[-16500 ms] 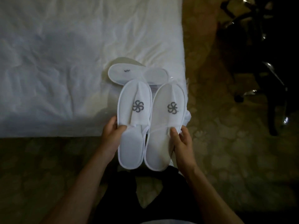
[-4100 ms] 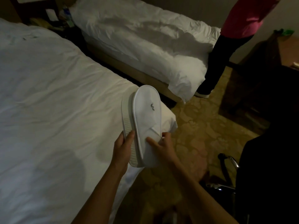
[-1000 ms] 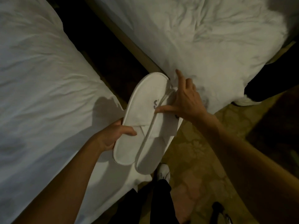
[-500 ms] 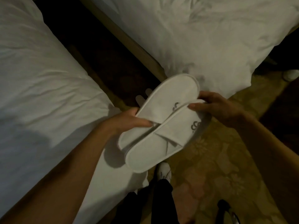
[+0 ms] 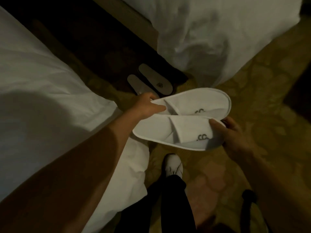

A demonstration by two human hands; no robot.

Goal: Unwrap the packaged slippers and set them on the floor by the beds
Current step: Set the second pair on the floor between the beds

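Observation:
Two white slippers with grey logos lie side by side in the air over the carpet. My left hand grips the heel of the far slipper. My right hand holds the toe end of the near slipper, thumb on top. Another pair of white slippers lies on the floor in the dark gap between the two beds, partly hidden behind my left hand.
A white-sheeted bed fills the left side and a second bed the upper right. Patterned carpet covers the floor. My white shoe and dark trouser leg are below the slippers. A dark chair part sits lower right.
The held slippers have turned from a slant to nearly level, toes to the right, and spread apart. The view tilted down, and the pair on the floor now shows.

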